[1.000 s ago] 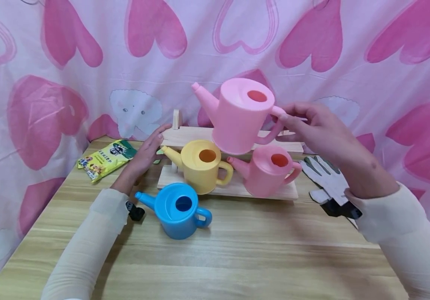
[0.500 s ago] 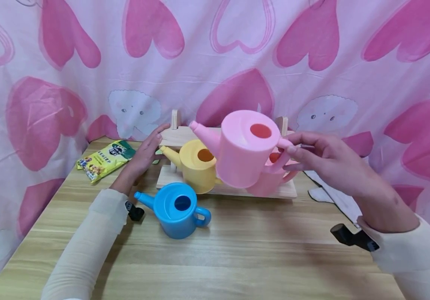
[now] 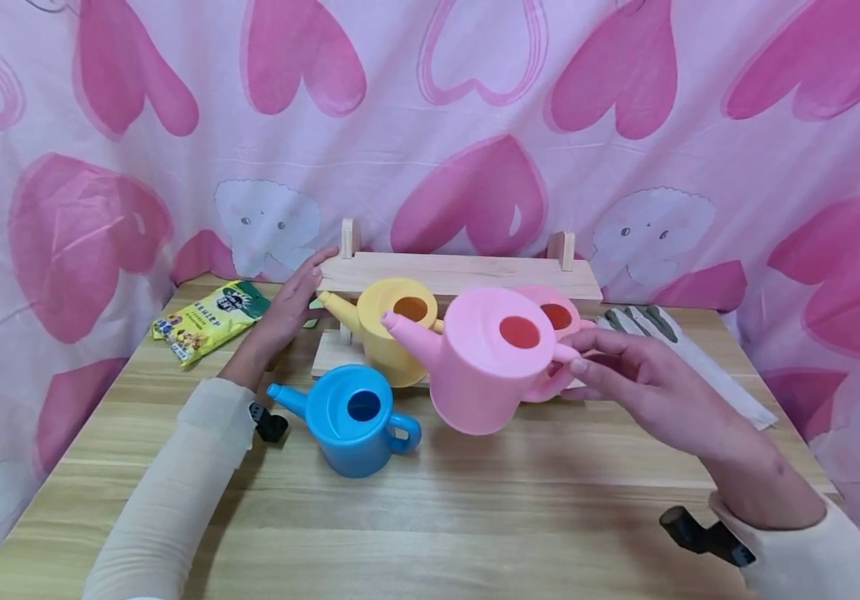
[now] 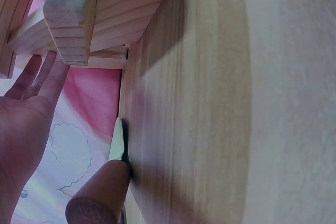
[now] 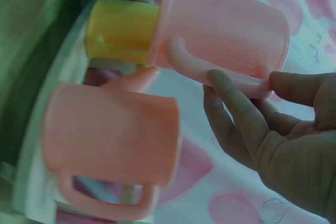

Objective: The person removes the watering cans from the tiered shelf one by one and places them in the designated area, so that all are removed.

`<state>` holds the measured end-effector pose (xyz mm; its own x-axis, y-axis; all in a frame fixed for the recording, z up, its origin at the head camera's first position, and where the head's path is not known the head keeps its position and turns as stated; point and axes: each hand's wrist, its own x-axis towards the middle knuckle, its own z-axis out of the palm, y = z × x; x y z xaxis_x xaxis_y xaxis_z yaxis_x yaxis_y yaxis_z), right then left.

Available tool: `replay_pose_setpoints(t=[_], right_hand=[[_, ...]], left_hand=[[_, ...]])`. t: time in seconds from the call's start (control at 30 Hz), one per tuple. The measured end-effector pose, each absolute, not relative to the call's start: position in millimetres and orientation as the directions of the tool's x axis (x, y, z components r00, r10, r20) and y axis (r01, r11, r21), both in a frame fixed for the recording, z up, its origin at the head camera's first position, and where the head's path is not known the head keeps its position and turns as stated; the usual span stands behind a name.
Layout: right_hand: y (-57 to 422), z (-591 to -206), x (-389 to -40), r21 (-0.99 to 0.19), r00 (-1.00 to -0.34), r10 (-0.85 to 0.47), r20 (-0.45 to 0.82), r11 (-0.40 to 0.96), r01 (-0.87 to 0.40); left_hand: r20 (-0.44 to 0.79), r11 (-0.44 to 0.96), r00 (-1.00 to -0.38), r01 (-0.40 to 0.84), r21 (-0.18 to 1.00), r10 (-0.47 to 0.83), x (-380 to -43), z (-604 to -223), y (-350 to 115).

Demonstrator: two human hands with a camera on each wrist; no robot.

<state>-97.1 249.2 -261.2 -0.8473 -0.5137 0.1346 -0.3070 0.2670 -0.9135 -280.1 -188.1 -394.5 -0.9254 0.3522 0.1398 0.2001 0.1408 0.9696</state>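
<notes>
Right grip (image 3: 643, 385) pinching pink can (image 3: 471, 379); spout (image 3: 411, 337) leftward, axis near upright; left grip (image 3: 291, 304) uncurled.

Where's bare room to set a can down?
Bare: tabletop between the blue can and right sleeve; upper shelf between its two uprights. Crowded: lower shelf, where the yellow can and darker pink can stand, with the pale pink can held in front by the right hand. Left hand at upper shelf's left end.

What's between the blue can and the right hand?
In the head view, the light pink watering can, held by the right hand, is between that hand and the blue can.
</notes>
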Motion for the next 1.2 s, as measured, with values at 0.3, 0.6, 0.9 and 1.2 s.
replay_pose_setpoints(t=[0.3, 0.6, 0.9, 1.2], right_hand=[[257.8, -298.9, -83.4, -0.957, -0.853, -0.519, 0.051, 0.219, -0.191], [264.8, -326.6, -76.1, -0.95, -0.892, -0.449, -0.058, 0.298, -0.089], [265.5, -345.8, -79.0, -0.957, -0.871, -0.487, -0.069, 0.279, -0.081], [263.4, -356.6, -83.9, -0.967, -0.857, -0.508, -0.089, 0.25, -0.047]], left_hand=[[0.142, 0.151, -0.927, 0.205, 0.967, 0.347, -280.6, -394.4, -188.9], [0.15, 0.134, -0.923, 0.208, 0.969, 0.354, -279.6, -394.3, -188.3], [0.157, 0.131, -0.922, 0.215, 0.968, 0.354, -280.3, -394.9, -188.8], [0.16, 0.128, -0.919, 0.219, 0.967, 0.359, -280.1, -395.2, -188.6]])
